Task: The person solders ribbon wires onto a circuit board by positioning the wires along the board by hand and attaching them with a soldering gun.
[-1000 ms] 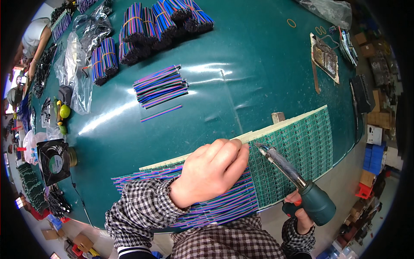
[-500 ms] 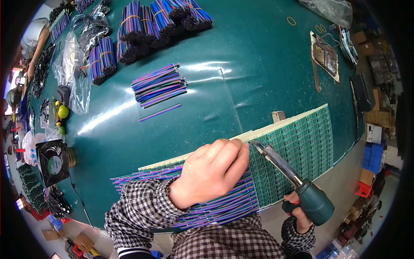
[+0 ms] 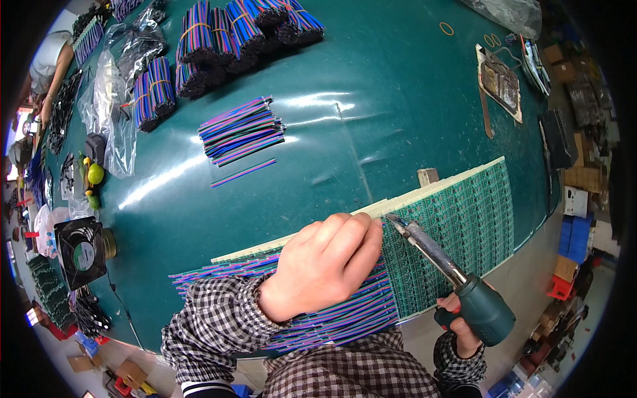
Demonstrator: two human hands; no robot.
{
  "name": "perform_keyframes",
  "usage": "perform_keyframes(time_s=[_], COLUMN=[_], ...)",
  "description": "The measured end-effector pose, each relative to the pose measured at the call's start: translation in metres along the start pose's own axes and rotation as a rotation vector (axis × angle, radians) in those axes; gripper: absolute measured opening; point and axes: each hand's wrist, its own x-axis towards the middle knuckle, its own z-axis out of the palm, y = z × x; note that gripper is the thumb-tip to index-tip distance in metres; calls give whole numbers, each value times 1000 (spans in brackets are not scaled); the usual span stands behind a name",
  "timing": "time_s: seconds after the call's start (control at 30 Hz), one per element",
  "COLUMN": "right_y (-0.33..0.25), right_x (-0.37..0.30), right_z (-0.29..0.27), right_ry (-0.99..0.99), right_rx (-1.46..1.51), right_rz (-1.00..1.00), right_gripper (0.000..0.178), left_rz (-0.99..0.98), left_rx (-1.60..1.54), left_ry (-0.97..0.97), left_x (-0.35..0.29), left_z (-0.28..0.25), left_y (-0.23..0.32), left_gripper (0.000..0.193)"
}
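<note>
My right hand (image 3: 466,331) is wrapped round the grip of a green soldering gun (image 3: 488,310). The gun's long metal barrel slants up and left, its tip close to the left fingertips at the upper part of a green circuit board panel (image 3: 458,222). My left hand (image 3: 325,265) rests over the panel's left part, fingers bent and pinched together; what they hold is hidden beneath them. Rows of multicoloured ribbon wires (image 3: 345,318), in blue, pink and black, lie from the board leftward under that hand and its checked sleeve.
A small wooden block (image 3: 428,176) sits behind the panel's far edge. Ahead lies a loose pile of cut wires (image 3: 242,132), with banded wire bundles (image 3: 249,33) farther back. On the left stands a black fan (image 3: 81,254); a worn metal plate (image 3: 499,83) is at the far right.
The view has shifted slightly, so the table items sit a little farther left. Both hands and the soldering gun keep nearly the same places.
</note>
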Motion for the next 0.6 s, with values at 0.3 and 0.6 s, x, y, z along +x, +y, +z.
perform_keyframes(time_s=[0.3,0.6], right_y=[8,-3], right_x=[-14,-7], right_z=[0,-1], right_ry=[94,38], right_rx=[139,198], right_rz=[73,148], right_gripper=[88,85], left_rz=[9,26], left_rx=[-1,19], left_ry=[16,44], left_x=[1,-1], left_z=[1,3], left_y=[0,-1], left_gripper=[36,38])
